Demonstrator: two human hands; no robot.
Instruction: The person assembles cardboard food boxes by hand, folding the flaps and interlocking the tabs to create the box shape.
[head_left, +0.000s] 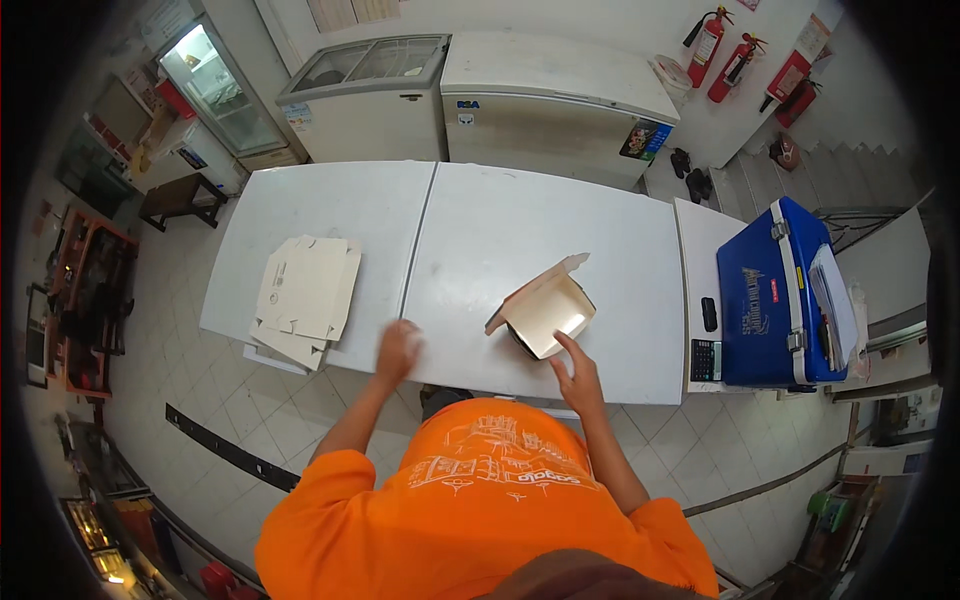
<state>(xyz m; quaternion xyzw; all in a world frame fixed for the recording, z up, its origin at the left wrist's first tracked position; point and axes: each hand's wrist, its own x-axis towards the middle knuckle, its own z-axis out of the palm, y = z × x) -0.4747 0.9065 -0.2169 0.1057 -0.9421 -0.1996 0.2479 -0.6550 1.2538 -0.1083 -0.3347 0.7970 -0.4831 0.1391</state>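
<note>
An opened cardboard box [552, 317] stands on the white table right of its seam, its pale inside facing up and its lid raised on the far left side. At the box's near right edge is my right hand [577, 378], index finger stretched onto the rim and thumb apart from it. My left hand [398, 350], smeared by motion, is over the table's near edge close to the seam; its fingers cannot be made out. To its left lies a stack of flat, unfolded cardboard box blanks [308, 290], the lowest jutting past the table's near edge.
The white table [480, 220] spans the space before me. On its right side stand a blue cooler box [755, 300] with papers tucked against it, a calculator [706, 360] and a small black device [710, 314]. Chest freezers [550, 120] line the far wall.
</note>
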